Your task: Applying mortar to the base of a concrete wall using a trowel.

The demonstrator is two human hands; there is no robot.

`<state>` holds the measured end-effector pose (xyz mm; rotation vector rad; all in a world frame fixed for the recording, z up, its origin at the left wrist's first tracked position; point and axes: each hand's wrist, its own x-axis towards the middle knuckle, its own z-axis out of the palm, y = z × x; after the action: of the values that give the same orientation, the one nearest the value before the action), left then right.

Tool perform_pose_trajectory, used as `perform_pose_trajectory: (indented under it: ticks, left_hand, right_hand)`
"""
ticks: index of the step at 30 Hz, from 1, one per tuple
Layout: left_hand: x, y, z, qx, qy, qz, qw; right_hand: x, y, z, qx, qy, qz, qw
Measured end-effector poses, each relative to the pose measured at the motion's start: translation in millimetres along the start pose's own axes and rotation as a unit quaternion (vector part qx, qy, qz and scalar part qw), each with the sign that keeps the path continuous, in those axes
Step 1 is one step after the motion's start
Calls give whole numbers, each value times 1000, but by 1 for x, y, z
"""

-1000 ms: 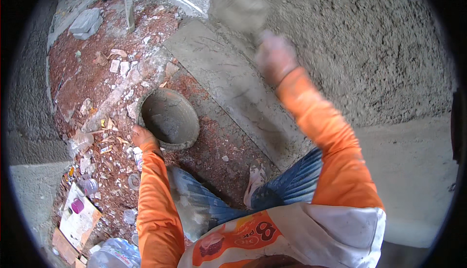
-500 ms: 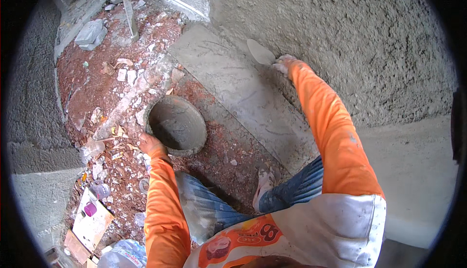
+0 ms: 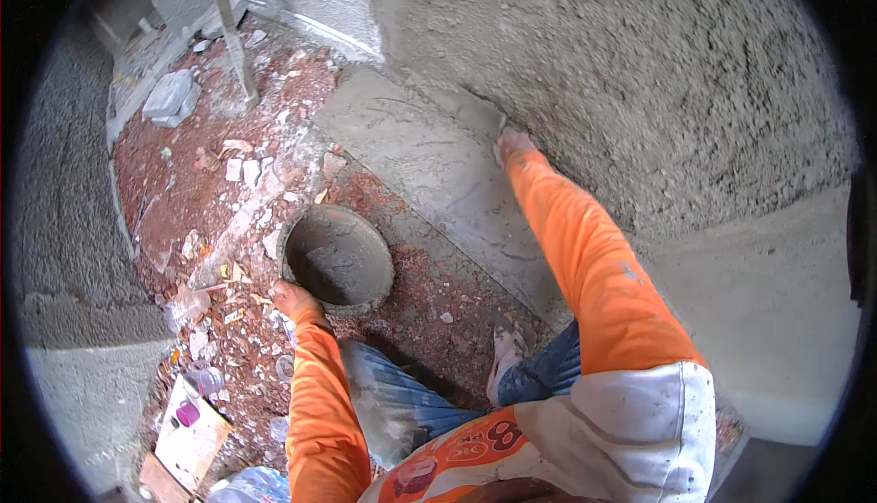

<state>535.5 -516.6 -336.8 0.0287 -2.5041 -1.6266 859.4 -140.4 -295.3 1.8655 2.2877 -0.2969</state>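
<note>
My left hand grips the rim of a round, mortar-crusted bucket, which leans with its mouth toward me. Grey wet mortar lies in its bottom. With my right arm stretched forward, my right hand is closed round the handle of a trowel. The trowel's blade lies low along the foot of the rough plastered wall, at the far edge of a mortar-smeared strip. The blade is grey like the mortar, so its outline is hard to make out.
Reddish rubble ground with broken white pieces spreads to the left. A pale block and a leaning wooden post stand at the far left. Near me lie a light board, a purple cup and clear plastic bottles.
My right hand and the trowel have moved down and a little left, the blade now lower against the wall's foot. My left hand still holds the bucket. The view has shifted slightly.
</note>
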Motion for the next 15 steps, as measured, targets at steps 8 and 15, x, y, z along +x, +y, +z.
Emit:
perform_pose_trajectory:
  ticks: [8,15]
  left_hand:
    - [4,-15,9,-27,-56,15,998]
    - [15,-21,-6,-8,-31,-51,998]
  right_hand:
    - [-43,29,-152,-27,176,-124,976]
    - [-125,39,-267,376,50,-30,925]
